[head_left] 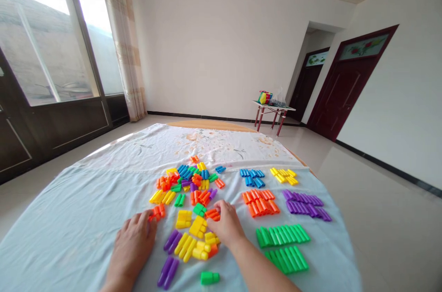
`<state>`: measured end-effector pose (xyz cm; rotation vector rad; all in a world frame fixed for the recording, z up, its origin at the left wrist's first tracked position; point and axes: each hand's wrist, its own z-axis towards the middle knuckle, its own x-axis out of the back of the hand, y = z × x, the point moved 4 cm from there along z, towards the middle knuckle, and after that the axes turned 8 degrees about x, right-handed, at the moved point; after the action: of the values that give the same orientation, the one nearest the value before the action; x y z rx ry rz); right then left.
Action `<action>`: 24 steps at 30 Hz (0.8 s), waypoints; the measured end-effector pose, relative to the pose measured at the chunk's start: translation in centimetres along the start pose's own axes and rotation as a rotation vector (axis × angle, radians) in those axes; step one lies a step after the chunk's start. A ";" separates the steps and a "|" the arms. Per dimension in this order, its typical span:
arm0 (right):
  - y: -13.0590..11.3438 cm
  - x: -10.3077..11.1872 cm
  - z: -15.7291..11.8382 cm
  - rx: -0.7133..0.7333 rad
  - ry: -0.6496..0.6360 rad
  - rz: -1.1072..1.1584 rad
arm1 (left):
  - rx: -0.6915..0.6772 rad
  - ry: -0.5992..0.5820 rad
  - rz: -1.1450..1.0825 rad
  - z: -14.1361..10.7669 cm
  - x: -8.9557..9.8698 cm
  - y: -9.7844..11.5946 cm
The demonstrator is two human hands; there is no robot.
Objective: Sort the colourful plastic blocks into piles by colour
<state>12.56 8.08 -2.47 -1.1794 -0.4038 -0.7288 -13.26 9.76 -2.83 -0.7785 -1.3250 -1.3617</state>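
Lower centre: right hand (226, 224), thumb and fingers closed on orange ribbed plastic piece (212, 214); left hand (134, 242) at second orange plastic piece (159, 212), grip unclear. Lower right: green plastic tubes (283, 236), aligned, apparently for colour separation

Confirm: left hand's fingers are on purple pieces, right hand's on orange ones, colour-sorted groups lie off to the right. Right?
One error: the left hand has its fingers on orange pieces, not purple; see the head view. The right hand is on other orange pieces, and the colour-sorted groups do lie right.
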 end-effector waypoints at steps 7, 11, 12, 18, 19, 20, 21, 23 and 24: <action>0.7 0.9 0.4 0.067 -0.049 0.173 | -0.010 -0.014 0.000 -0.2 0.2 0.1; 0.5 1.4 0.8 0.132 -0.104 0.135 | -0.016 -0.017 0.002 -0.2 0.2 0.3; 0.4 1.4 0.8 0.146 -0.116 0.107 | -0.018 -0.017 0.003 -0.2 0.2 0.4; 0.2 1.8 0.6 0.275 -0.146 -0.020 | -0.029 -0.011 0.008 -0.2 0.0 0.2; 0.2 1.9 0.6 0.306 -0.151 -0.038 | -0.030 -0.010 0.008 -0.2 0.0 0.2; 0.3 2.0 0.6 0.334 -0.159 -0.057 | -0.032 -0.010 0.008 -0.2 0.0 0.2; 0.5 2.1 0.6 0.353 -0.170 -0.076 | -0.032 -0.010 0.007 -0.3 -0.1 0.1; 0.7 2.3 0.6 0.367 -0.183 -0.108 | -0.033 -0.012 0.006 -0.3 -0.1 0.0; 0.7 2.5 0.7 0.363 -0.177 -0.121 | -0.033 -0.013 0.005 -0.3 -0.1 0.0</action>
<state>14.86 8.13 -1.15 -0.8827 -0.7293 -0.6243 -13.15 9.53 -3.00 -0.8135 -1.3125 -1.3804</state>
